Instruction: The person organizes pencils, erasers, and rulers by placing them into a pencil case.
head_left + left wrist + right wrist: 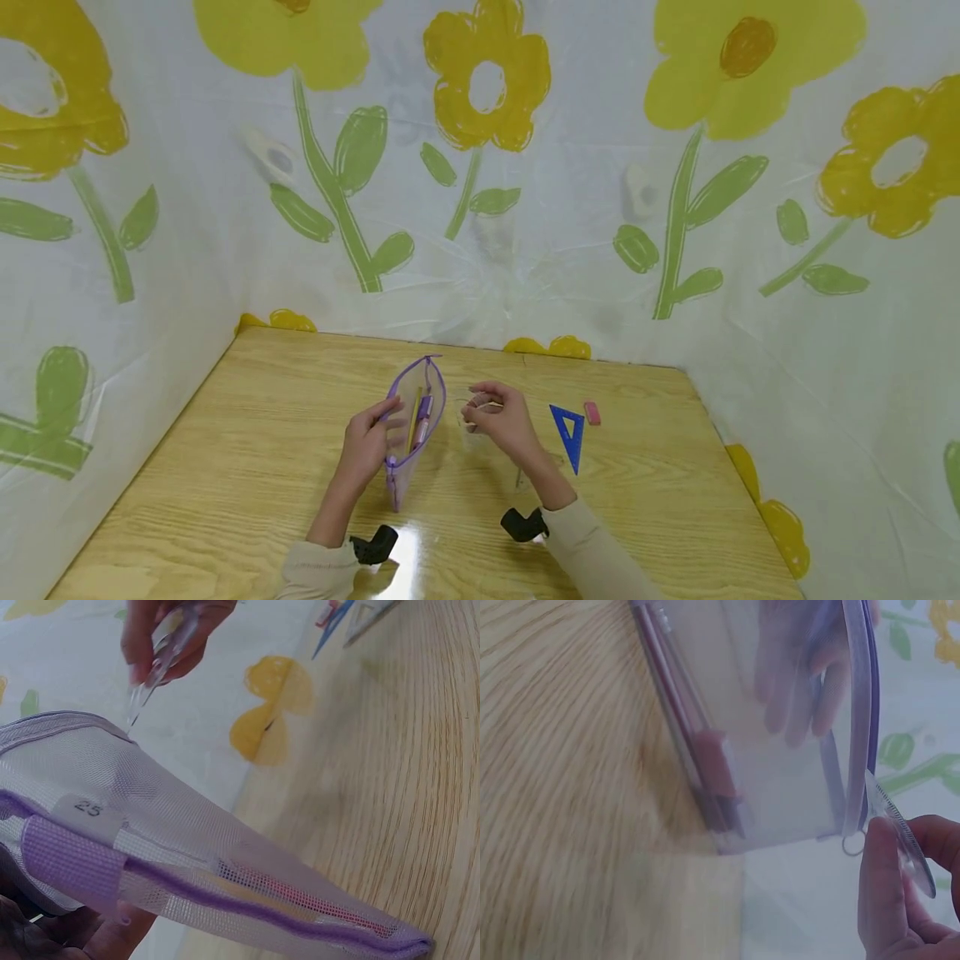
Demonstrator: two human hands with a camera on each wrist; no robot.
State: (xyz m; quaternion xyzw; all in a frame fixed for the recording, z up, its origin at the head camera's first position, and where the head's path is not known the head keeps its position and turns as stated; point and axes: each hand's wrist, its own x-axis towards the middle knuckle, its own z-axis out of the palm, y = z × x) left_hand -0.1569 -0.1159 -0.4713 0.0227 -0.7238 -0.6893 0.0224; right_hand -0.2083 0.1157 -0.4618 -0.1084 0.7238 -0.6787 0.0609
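Observation:
My left hand (363, 442) grips one side of a mesh zip pencil pouch (398, 482) with purple edging, its mouth spread wide. Through the mesh show a yellow pencil (413, 421) and a pink and purple stick-shaped item (716, 763). To the right of the pouch, my right hand (510, 421) pinches a clear protractor (904, 834) between thumb and fingers; its curved edge carries tick marks. In the right wrist view the protractor's tip overlaps the pouch's zip edge, close to a small zip ring (853, 844).
A blue set square (575, 450) lies on the wooden table (645, 517) right of my right hand, with a pink eraser (592, 413) beside it. A clear set square (366, 622) lies near the blue one. Flower-printed cloth (570, 275) walls the table's back and sides.

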